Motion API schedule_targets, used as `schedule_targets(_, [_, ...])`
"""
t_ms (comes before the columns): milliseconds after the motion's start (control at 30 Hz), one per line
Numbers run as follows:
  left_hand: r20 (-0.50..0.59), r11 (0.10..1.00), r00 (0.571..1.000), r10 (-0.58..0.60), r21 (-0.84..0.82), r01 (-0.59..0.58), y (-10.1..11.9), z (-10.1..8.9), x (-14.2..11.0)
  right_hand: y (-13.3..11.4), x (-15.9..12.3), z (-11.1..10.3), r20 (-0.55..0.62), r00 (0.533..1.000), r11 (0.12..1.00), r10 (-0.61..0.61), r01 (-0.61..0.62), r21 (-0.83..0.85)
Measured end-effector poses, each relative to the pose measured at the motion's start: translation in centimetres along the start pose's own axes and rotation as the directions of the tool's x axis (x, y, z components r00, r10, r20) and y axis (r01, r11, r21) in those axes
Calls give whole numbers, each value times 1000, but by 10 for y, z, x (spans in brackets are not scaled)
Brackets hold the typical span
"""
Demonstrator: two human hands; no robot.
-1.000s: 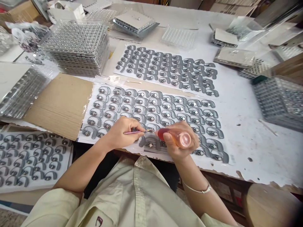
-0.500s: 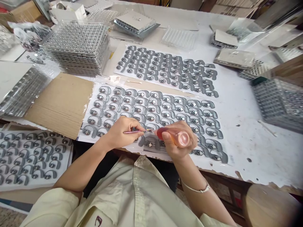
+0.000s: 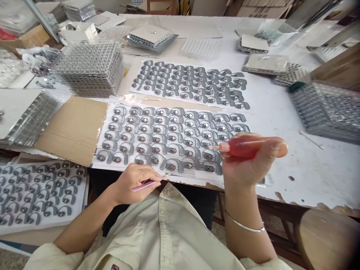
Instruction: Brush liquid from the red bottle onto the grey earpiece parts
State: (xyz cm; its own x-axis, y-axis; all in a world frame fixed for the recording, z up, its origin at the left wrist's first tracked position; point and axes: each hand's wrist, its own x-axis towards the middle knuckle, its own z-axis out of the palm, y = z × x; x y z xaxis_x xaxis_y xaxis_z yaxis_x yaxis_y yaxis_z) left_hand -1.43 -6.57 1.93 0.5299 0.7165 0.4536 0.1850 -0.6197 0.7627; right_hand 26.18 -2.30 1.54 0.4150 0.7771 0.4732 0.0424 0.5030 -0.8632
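My left hand (image 3: 135, 183) is at the near edge of the table, shut on a thin pink brush (image 3: 147, 185) with a pale yellow tip. My right hand (image 3: 250, 159) grips a small plastic squeeze bottle of red liquid (image 3: 244, 147), its narrow nozzle pointing left. That nozzle sits just above the right end of a white sheet (image 3: 168, 174) laid with rows of grey hook-shaped parts (image 3: 174, 133), each with a round metal centre. The two hands are well apart, and neither touches a part. The brush tip rests close to the sheet's front edge.
A second sheet of grey parts (image 3: 188, 82) lies behind, and a third (image 3: 42, 191) lies at lower left. Stacks of clear trays (image 3: 87, 69) stand back left beside a cardboard sheet (image 3: 73, 125). More trays (image 3: 326, 112) stand on the white table (image 3: 309, 176) at right.
My hands have moved apart. The right hand went right with the bottle now lying level, and the left drew back toward my body with the brush. The view tilted slightly.
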Motion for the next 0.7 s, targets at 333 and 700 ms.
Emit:
schedule_targets(333, [-55,997,998,30,77,-25,4,13,-3,6,-12,13,129,986,976,109,-131,176])
schedule_targets(700, [-121,943,980,156,314,-112,6,18,-4,4,-33,50,97,995,997,32,-39,63])
